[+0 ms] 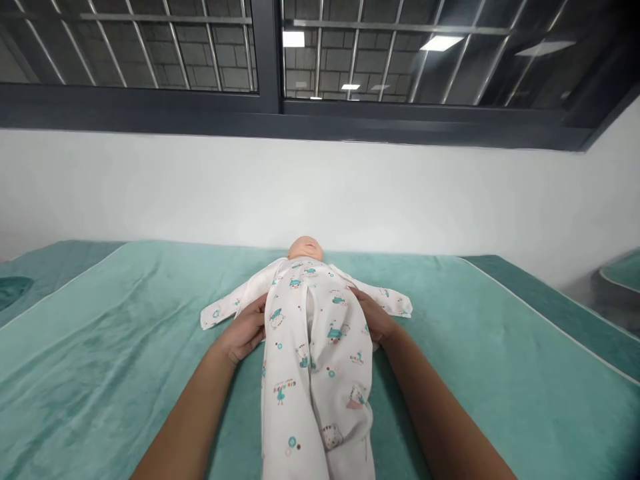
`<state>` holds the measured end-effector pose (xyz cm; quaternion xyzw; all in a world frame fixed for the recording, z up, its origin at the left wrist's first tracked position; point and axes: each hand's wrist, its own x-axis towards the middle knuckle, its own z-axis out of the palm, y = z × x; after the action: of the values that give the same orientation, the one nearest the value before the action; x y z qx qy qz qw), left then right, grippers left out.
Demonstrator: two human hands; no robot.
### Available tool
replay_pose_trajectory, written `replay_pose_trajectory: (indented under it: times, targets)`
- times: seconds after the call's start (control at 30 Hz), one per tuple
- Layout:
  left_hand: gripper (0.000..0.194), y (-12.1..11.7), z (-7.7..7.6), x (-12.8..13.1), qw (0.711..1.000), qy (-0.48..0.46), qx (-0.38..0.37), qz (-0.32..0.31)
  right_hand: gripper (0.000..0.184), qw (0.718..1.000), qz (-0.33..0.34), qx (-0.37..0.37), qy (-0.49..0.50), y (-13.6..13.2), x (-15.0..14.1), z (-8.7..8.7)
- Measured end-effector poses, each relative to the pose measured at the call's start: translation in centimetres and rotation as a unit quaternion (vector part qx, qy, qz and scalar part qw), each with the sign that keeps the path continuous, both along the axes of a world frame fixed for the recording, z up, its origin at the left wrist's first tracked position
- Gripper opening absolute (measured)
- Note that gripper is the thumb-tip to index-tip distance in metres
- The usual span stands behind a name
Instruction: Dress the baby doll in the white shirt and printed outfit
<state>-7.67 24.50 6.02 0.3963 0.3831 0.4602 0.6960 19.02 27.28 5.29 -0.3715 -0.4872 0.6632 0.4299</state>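
A baby doll (306, 248) lies on its back, head toward the wall, dressed in a white baby sleepsuit (320, 347) printed with small teal and pink figures. Its sleeves spread out to both sides, and the legs of the suit run toward me. On the left edge of the suit's body, below the sleeve, my left hand (246, 331) is closed with curled fingers. My right hand (374, 315) grips the opposite side below the other sleeve. The suit hides some fingertips of both hands. A front opening runs down the middle of the suit.
Beneath the doll is a teal plush cover (125, 347) with darker side bands and light piping. Behind it rises a white wall (200, 187) with a dark-framed, barred window (280, 113). Another teal padded edge (623, 270) shows at far right.
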Motion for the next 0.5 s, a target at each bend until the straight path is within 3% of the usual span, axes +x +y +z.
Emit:
replay_pose_trajectory:
  times: [0.23,0.4,0.5]
  targets:
    - [0.06,-0.7,1.0,1.8,0.998,-0.011,-0.007,0.063,0.032,0.992,-0.04,0.094,-0.068,0.0,-0.6,0.4]
    - [0.041,-1.0,1.6,2.9,0.988,0.023,-0.019,0.151,0.035,0.954,-0.1,0.229,-0.167,0.0,-0.7,0.4]
    - [0.038,-0.7,1.2,3.2,0.987,0.01,-0.031,0.157,0.039,0.94,-0.134,0.262,-0.173,0.0,-0.7,0.0]
